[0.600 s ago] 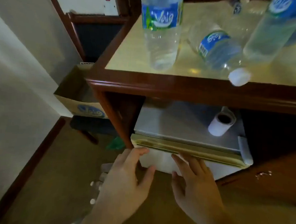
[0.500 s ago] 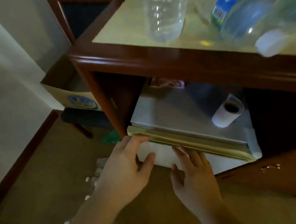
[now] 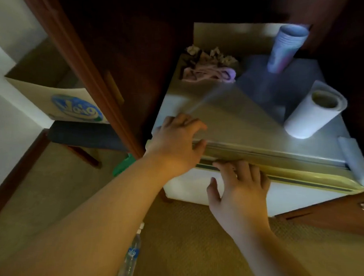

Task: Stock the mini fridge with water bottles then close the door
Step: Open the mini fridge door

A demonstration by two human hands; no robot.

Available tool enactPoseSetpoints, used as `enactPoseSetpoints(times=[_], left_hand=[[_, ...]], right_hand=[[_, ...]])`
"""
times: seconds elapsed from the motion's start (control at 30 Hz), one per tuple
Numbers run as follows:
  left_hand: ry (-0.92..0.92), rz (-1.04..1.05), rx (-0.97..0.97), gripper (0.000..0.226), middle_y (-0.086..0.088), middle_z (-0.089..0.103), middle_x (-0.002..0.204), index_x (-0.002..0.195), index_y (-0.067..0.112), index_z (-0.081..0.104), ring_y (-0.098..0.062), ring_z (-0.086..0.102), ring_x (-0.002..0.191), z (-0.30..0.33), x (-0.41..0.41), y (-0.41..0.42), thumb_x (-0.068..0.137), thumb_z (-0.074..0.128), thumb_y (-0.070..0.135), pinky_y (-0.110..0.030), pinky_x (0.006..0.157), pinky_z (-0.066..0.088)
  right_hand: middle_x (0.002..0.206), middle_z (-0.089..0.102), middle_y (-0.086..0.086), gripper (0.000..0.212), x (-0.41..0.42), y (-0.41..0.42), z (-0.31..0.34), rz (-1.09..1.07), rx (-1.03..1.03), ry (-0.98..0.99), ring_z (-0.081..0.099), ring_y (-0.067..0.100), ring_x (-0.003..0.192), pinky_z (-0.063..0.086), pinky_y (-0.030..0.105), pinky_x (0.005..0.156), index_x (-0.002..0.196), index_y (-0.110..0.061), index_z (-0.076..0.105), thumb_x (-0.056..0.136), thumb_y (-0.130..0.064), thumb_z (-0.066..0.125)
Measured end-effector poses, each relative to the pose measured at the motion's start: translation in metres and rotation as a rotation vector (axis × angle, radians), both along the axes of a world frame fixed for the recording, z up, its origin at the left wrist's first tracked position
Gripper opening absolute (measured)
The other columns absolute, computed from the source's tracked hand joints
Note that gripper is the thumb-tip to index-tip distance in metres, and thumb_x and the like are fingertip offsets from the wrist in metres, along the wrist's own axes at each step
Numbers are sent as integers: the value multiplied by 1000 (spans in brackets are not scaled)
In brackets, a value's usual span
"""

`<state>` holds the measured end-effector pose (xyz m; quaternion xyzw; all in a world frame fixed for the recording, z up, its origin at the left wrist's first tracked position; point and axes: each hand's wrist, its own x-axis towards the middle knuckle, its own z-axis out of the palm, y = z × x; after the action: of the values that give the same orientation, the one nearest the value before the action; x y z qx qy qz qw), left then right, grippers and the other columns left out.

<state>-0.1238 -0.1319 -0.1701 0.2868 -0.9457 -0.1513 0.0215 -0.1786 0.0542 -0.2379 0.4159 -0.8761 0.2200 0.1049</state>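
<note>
A small white mini fridge (image 3: 236,128) sits inside a dark wooden cabinet; I look down on its grey top and the yellowed upper edge of its door (image 3: 297,177). My left hand (image 3: 176,144) rests over the front left corner of the fridge top, fingers curled over the edge. My right hand (image 3: 239,187) lies flat against the door's upper edge, fingers spread. A water bottle (image 3: 131,259) with a blue label lies on the carpet under my left forearm. The fridge's inside is hidden.
On the fridge top stand a paper roll (image 3: 313,111), a stack of cups (image 3: 287,48) and crumpled cloth (image 3: 210,69). A cardboard box (image 3: 58,97) with a blue logo sits on a dark stool at left. The cabinet's wooden post (image 3: 89,78) runs beside the fridge.
The view dropped below the tabletop, so the bottles on it left the frame. My left hand moved up onto the fridge's top corner; my right hand moved up to the door's upper edge.
</note>
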Motion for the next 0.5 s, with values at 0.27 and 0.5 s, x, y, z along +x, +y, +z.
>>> enactPoseSetpoints(times=[0.27,0.5], left_hand=[[-25,-2,-55,42,7,36,155,144,51,44,-29,34,138,-22,-20,-4,102,43,54,-52,106,39],[-56,11,18,44,4,38,154,144,50,51,-31,36,136,-19,-27,-12,100,49,54,-48,110,39]], right_hand=[[117,53,2,50,9,-3,11,-43,118,-119,48,27,113,43,50,104,126,-23,62,81,-41,71],[109,57,0,37,9,-7,20,-81,107,-170,54,27,107,43,48,99,117,-25,66,88,-48,64]])
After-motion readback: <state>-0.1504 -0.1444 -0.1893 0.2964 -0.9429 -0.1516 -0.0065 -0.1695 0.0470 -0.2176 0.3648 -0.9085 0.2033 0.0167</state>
